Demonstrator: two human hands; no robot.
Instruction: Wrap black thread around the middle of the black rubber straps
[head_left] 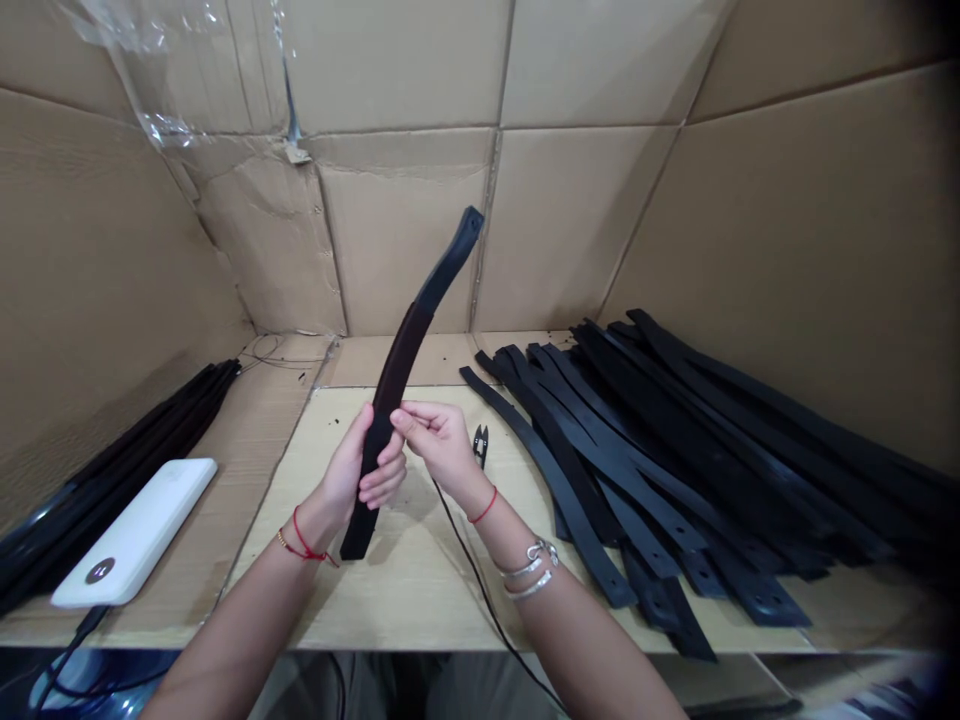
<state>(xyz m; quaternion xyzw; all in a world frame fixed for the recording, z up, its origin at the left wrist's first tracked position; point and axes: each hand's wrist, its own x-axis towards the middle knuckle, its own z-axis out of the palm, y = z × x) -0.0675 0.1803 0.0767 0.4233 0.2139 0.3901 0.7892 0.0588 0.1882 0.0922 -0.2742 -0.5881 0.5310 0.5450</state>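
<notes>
My left hand (358,472) is wrapped round a long black strap (411,340), which stands upright and curves away toward the cardboard wall. Its lower end points down at the light board (420,580). My right hand (439,438) is closed in a pinch at the strap's edge, just above my left fingers. What the pinch holds is too small to see. A small pair of black thread snips (480,444) lies on the board just right of my right hand.
A large pile of black straps (675,450) fans across the right side. A smaller bundle of black straps (127,460) lies at the left, beside a white power bank (135,532). A black cable (480,580) runs under my right wrist. Cardboard walls enclose the bench.
</notes>
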